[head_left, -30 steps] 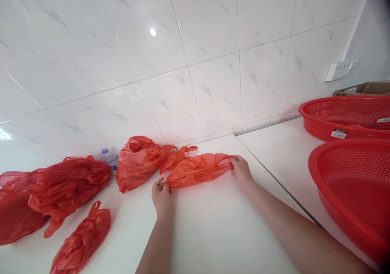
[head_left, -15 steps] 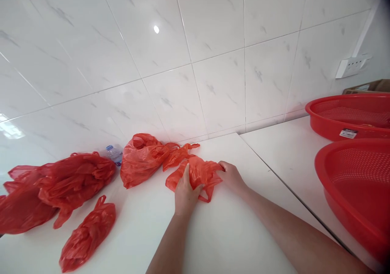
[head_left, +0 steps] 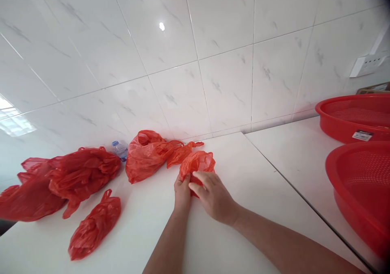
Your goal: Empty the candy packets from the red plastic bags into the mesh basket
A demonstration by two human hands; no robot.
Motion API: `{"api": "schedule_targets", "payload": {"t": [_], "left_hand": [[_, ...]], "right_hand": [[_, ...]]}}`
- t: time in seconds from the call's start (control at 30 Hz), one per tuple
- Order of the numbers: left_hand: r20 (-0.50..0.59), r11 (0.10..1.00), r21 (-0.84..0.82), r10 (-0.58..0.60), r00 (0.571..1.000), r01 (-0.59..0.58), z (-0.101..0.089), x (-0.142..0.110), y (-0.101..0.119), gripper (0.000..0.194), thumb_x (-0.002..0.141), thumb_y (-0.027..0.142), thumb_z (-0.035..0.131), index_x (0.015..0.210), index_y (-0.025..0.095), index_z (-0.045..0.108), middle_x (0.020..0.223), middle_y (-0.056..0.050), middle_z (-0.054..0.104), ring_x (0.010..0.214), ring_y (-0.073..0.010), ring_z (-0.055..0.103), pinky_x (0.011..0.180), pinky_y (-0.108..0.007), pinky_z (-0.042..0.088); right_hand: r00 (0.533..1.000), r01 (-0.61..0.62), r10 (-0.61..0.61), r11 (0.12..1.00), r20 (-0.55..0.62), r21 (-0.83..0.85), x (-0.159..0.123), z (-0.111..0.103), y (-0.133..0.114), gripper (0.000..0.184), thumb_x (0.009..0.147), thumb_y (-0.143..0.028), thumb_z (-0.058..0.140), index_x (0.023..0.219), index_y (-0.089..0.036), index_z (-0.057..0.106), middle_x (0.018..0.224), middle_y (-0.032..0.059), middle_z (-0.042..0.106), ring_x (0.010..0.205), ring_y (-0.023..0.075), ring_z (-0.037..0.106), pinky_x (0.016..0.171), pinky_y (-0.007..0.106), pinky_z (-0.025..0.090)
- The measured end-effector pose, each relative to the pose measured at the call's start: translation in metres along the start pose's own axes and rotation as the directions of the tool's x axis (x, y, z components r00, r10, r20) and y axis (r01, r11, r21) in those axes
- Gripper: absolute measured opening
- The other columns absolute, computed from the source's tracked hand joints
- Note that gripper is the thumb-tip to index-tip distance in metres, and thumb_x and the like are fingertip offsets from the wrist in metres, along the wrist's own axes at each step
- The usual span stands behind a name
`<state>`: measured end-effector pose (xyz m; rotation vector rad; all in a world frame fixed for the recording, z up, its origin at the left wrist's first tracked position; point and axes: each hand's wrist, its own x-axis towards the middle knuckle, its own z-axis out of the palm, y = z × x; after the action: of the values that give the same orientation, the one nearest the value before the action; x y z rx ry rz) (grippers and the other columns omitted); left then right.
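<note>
A thin orange-red plastic carrier bag [head_left: 199, 160], crumpled into a small bunch, sits on a white tabletop [head_left: 237, 241] between a person's two bare hands, its film gathered only in part and its upper folds puffed loose, with no knot in view. The left hand [head_left: 182, 195] holds the bag's near left edge, thumb laid over the plastic and the other fingers largely hidden beneath it. The right hand [head_left: 217, 199] reaches across the near side, thumb and forefinger slightly parted over the film; whether their tips touch it cannot be told. The bulk of the bag lies just beyond both sets of fingers, toward the tiled wall [head_left: 225, 87]. Close beyond it to the left rests a small limp red bag [head_left: 179, 155], next to a larger, rumpled red bag [head_left: 146, 160] that looks loosely heaped. Farther left, a clear bottle with a blue cap [head_left: 121, 151] stands out behind a pile of dark red bags [head_left: 83, 174], while a compact red bundle [head_left: 96, 229], one loop sticking up, lies apart in front. At right sit two red plastic colanders [head_left: 338, 126] [head_left: 338, 170], well apart from the hands.
</note>
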<state>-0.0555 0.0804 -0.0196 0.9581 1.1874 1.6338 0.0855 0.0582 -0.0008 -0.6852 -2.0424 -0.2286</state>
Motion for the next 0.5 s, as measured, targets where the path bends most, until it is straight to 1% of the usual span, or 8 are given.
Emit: {"api": "schedule_targets", "payload": {"t": [0.03,0.1,0.17,0.23,0.3,0.37,0.43,0.5], "left_hand": [[0.037,0.997,-0.077,-0.027,0.999,0.030,0.000,0.000,0.001,0.020,0.076,0.035,0.063,0.084,0.016,0.061,0.074,0.000,0.063,0.065,-0.0123,0.058,0.062,-0.023,0.047],[0.132,0.970,-0.223,-0.071,0.989,0.099,-0.001,0.001,0.002,0.020,0.077,0.034,0.062,0.088,0.017,0.061,0.079,-0.001,0.065,0.070,-0.0131,0.061,0.066,-0.024,0.049],[0.200,0.930,-0.329,-0.102,0.974,0.165,-0.001,0.002,0.004,0.024,0.079,0.034,0.061,0.095,0.015,0.062,0.087,-0.004,0.067,0.077,-0.0152,0.063,0.069,-0.026,0.051],[0.222,0.891,-0.392,-0.147,0.964,0.227,-0.002,0.003,0.005,0.027,0.081,0.032,0.059,0.100,0.014,0.062,0.092,-0.007,0.068,0.082,-0.0164,0.065,0.070,-0.026,0.053],[0.195,0.854,-0.443,-0.207,0.959,0.275,-0.005,0.006,0.005,0.025,0.081,0.029,0.058,0.101,0.014,0.063,0.096,-0.008,0.068,0.084,-0.0159,0.065,0.072,-0.025,0.054],[0.172,0.825,-0.470,-0.263,0.949,0.313,-0.011,0.008,0.006,0.022,0.082,0.027,0.055,0.099,0.015,0.064,0.098,-0.007,0.069,0.087,-0.0156,0.066,0.073,-0.024,0.054],[0.188,0.816,-0.469,-0.280,0.941,0.337,-0.015,0.009,0.007,0.022,0.083,0.028,0.053,0.098,0.015,0.065,0.098,-0.007,0.069,0.090,-0.0163,0.066,0.076,-0.025,0.054],[0.222,0.822,-0.450,-0.275,0.936,0.348,-0.018,0.009,0.008,0.025,0.084,0.030,0.052,0.099,0.015,0.064,0.101,-0.008,0.069,0.094,-0.0170,0.065,0.082,-0.027,0.053]], "right_hand": [[0.999,0.011,-0.012,0.999,0.031,0.032,-0.001,0.004,-0.005,0.036,0.085,-0.009,0.042,0.118,-0.020,0.052,0.126,0.0112,0.049,0.113,0.0212,0.047,0.094,0.039,0.041],[0.997,-0.031,0.027,0.997,0.065,0.067,-0.003,0.010,-0.005,0.036,0.086,-0.009,0.040,0.119,-0.018,0.051,0.123,0.0116,0.051,0.109,0.0201,0.050,0.091,0.036,0.043],[0.993,-0.105,0.101,0.991,0.063,0.077,-0.005,0.013,0.004,0.035,0.088,-0.010,0.038,0.119,-0.016,0.052,0.119,0.0118,0.053,0.105,0.0192,0.052,0.087,0.032,0.045],[0.981,-0.186,0.182,0.981,0.074,0.048,-0.006,0.013,0.019,0.036,0.088,-0.010,0.036,0.120,-0.016,0.052,0.115,0.0117,0.055,0.100,0.0185,0.053,0.083,0.030,0.046],[0.959,-0.257,0.260,0.966,0.117,-0.037,-0.005,0.009,0.035,0.035,0.088,-0.011,0.035,0.119,-0.016,0.053,0.108,0.0112,0.057,0.096,0.0191,0.054,0.081,0.031,0.045],[0.929,-0.315,0.339,0.935,0.148,-0.163,-0.005,0.004,0.051,0.029,0.089,-0.018,0.041,0.112,-0.017,0.058,0.105,0.0114,0.058,0.098,0.0227,0.052,0.083,0.036,0.042],[0.894,-0.388,0.434,0.876,0.116,-0.285,-0.004,-0.003,0.067,0.024,0.088,-0.026,0.046,0.104,-0.018,0.062,0.105,0.0120,0.057,0.104,0.0271,0.047,0.087,0.041,0.037],[0.848,-0.478,0.528,0.796,0.040,-0.372,-0.002,-0.010,0.081,0.024,0.088,-0.031,0.046,0.100,-0.017,0.063,0.103,0.0122,0.057,0.103,0.0288,0.045,0.087,0.043,0.035]]}}
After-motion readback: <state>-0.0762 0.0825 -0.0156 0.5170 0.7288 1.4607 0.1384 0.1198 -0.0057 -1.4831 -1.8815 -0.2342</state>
